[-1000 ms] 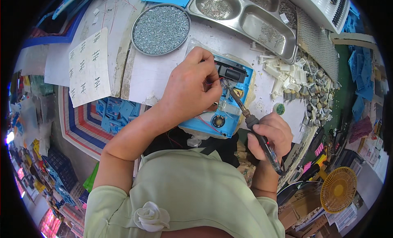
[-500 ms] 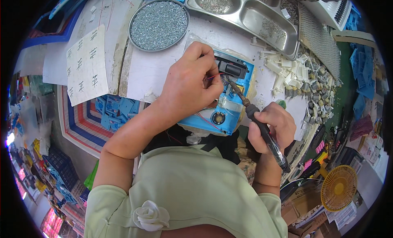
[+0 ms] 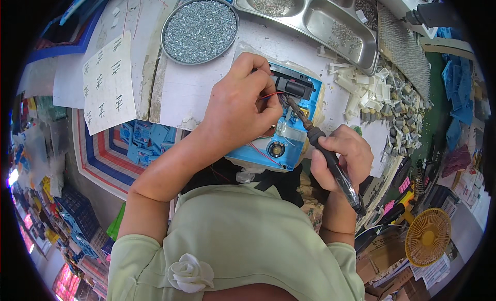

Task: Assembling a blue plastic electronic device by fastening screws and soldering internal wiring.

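A blue plastic housing (image 3: 295, 157) lies on the bench in front of me, with a black block-shaped part (image 3: 296, 88) in its upper end and a small round black part (image 3: 276, 149) lower down. My left hand (image 3: 235, 104) reaches over the housing's left side, thumb and fingers pinched on a thin red wire (image 3: 272, 94). In my right hand (image 3: 349, 153) is a soldering iron (image 3: 330, 157), gripped by its dark handle. Its metal tip points up and left into the housing, close to the wire end beside my left fingertips. Whether tip and wire touch is too small to tell.
A round dish of small screws (image 3: 199, 31) stands at the far left, beside a steel compartment tray (image 3: 289, 23) of small metal parts. White plastic pieces (image 3: 356, 89) and small grey parts (image 3: 400, 128) are heaped at right. A handwritten sheet (image 3: 109, 84) lies left; a yellow fan (image 3: 428, 238) stands lower right.
Both hands stay nearly in place; the soldering iron has shifted very slightly up and left. At the upper right edge, a dark tool-like object has moved right and farther into view.
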Demonstrator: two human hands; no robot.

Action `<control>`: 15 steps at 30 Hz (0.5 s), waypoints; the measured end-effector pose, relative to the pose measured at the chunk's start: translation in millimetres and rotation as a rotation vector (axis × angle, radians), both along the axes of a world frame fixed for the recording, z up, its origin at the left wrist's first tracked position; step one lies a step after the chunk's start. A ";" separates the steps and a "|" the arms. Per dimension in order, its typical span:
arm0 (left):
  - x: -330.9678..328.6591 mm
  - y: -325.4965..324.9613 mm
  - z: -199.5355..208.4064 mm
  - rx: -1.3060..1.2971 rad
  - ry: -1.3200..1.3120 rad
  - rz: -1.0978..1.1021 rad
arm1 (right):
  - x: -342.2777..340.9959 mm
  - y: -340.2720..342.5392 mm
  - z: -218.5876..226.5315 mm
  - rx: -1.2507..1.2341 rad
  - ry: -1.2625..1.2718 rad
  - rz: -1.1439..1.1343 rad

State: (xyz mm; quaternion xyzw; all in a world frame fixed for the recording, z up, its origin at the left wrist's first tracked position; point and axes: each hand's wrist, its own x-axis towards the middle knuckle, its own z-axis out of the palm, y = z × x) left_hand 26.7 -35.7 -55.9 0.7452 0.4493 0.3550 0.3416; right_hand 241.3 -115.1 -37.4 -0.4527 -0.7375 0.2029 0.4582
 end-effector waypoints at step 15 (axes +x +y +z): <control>0.5 -1.8 -4.7 0.055 -0.014 -0.003 | 5.2 7.7 3.3 0.008 -0.009 -0.001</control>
